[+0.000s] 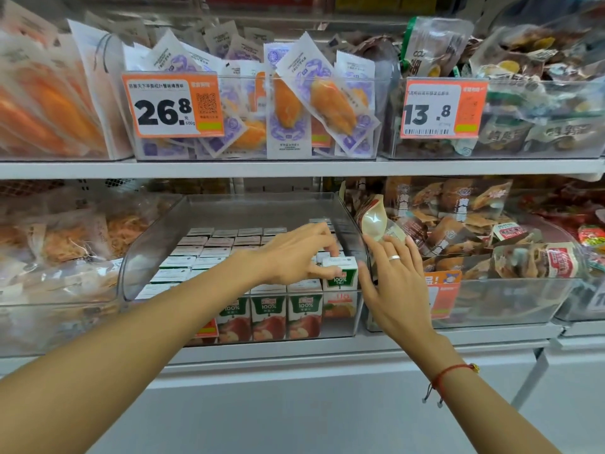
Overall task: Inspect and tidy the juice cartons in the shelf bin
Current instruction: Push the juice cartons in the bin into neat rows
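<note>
A clear plastic shelf bin (pixel 144 244) on the lower shelf holds several rows of small green-and-white juice cartons (pixel 268 314) with apple pictures. At the bin's front right corner one carton with an orange picture (pixel 340 291) stands raised above its neighbours. My left hand (pixel 294 253) reaches into the bin and pinches the top of that raised carton. My right hand (pixel 396 280) rests with straight fingers against the outside of the bin's right wall, holding nothing.
A bin of brown snack packets (pixel 474 244) stands right of the juice bin, with a silvery pouch (pixel 373 221) leaning on the shared wall. Bins of dried snacks (pixel 59 244) lie to the left. The upper shelf (pixel 294 167) overhangs, carrying bins with orange price tags (pixel 172 104).
</note>
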